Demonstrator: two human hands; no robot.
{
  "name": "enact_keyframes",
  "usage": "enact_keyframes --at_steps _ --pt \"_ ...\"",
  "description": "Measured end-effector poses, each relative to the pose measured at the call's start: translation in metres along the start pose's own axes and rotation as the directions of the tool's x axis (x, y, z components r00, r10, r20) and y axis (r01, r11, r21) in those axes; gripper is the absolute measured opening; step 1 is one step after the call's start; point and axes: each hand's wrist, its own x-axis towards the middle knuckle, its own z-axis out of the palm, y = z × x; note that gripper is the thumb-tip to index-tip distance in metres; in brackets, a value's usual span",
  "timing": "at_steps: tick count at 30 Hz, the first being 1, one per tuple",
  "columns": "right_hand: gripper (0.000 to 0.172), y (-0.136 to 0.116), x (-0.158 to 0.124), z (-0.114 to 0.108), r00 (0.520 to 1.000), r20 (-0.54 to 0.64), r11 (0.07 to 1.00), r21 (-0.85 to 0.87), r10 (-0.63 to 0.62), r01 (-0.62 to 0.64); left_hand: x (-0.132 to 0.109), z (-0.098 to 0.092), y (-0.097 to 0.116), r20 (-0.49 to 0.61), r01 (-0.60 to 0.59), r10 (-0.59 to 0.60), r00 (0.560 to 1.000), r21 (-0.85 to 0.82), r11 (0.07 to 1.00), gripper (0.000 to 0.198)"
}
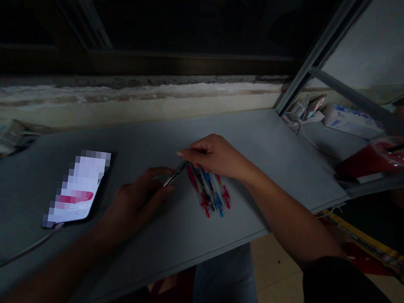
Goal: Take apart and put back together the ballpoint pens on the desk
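Head view, left hand: narrow pinch on a slim metal tool, tip against the pens.
Right hand: low over the pens, grip impossible to tell.
Pens: red and blue pens, bunched flat on the grey desk.
Beyond: smartphone left; tissue pack, red cup far right.
Risk: tool slipping under too much pressure, scattering the pens.

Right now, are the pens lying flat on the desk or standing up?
Lying flat: the red and blue pens rest side by side on the grey desk, with the right hand just above them.
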Motion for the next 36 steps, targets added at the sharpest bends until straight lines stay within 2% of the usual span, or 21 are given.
enact_keyframes --at_steps 3,6,9,17,20,26,31,36 --pt "0.055 0.002 0.001 0.003 0.996 -0.089 0.998 0.059 0.031 -0.026 -0.005 0.002 0.002 0.068 -0.155 0.155 0.985 -0.011 0.988 0.055" --pt "0.059 0.002 0.002 0.008 0.995 -0.087 0.994 0.107 0.04 -0.031 -0.007 0.004 0.006 0.138 -0.388 0.382 0.914 0.018 0.922 0.036" --pt "0.06 0.0 0.001 0.013 0.998 -0.047 0.99 0.136 0.036 -0.03 -0.007 0.006 0.008 0.143 -0.48 0.472 0.87 0.03 0.877 0.016" --pt "0.057 -0.003 0.002 0.022 0.999 -0.047 0.992 0.126 0.015 -0.009 -0.009 0.012 0.0 0.133 -0.484 0.477 0.869 0.026 0.875 0.02" --pt "0.055 -0.002 0.002 0.024 1.0 -0.016 0.994 0.107 -0.025 0.026 -0.01 0.011 0.0 0.176 -0.48 0.47 0.865 0.017 0.877 0.023" --pt "0.05 -0.003 0.0 0.025 0.999 0.032 0.993 0.115 0.013 -0.017 -0.008 0.01 0.005 0.214 -0.487 0.471 0.856 0.026 0.873 0.023" --pt "0.049 -0.003 0.0 0.025 1.0 0.024 0.997 0.075 -0.013 0.011 -0.01 0.013 0.003 0.253 -0.472 0.449 0.857 0.034 0.881 0.025" --pt "0.052 0.0 0.002 0.026 0.999 -0.011 0.999 -0.001 -0.047 0.047 -0.01 0.013 0.008 0.283 -0.442 0.413 0.866 0.045 0.896 0.017"
